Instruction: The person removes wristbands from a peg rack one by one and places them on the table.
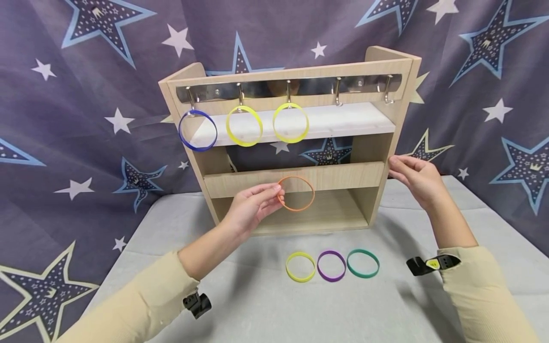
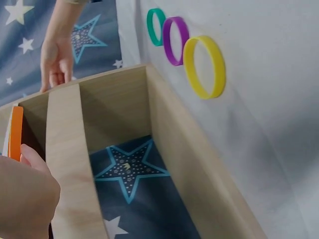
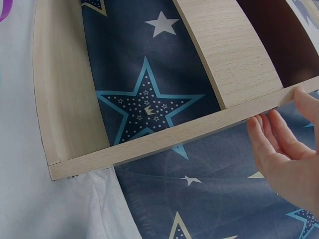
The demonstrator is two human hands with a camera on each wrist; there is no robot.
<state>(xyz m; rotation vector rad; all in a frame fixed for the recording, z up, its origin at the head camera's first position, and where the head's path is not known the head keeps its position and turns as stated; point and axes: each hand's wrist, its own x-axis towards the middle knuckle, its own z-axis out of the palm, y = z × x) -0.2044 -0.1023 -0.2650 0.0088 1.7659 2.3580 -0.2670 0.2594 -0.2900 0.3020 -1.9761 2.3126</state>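
In the head view, my left hand (image 1: 253,205) pinches a thin orange silicone wristband (image 1: 296,210) by its left side, in front of the wooden shelf rack's middle board (image 1: 343,177). The left wrist view shows the orange band edge-on beside the thumb. My right hand (image 1: 418,178) grips the front edge of the rack's right side panel (image 1: 396,128). Its thumb is on the edge and its fingers touch the outer face, as the right wrist view shows. A blue wristband (image 1: 198,149) and two yellow wristbands (image 1: 244,144) hang from the three left hooks of the metal strip (image 1: 313,88).
On the grey-white tabletop (image 1: 266,305) a yellow band (image 1: 300,280), a purple band (image 1: 331,280) and a green band (image 1: 363,276) lie in a row before the rack. Two bare hooks (image 1: 338,93) are at the strip's right. A star-patterned curtain (image 1: 86,143) hangs behind.
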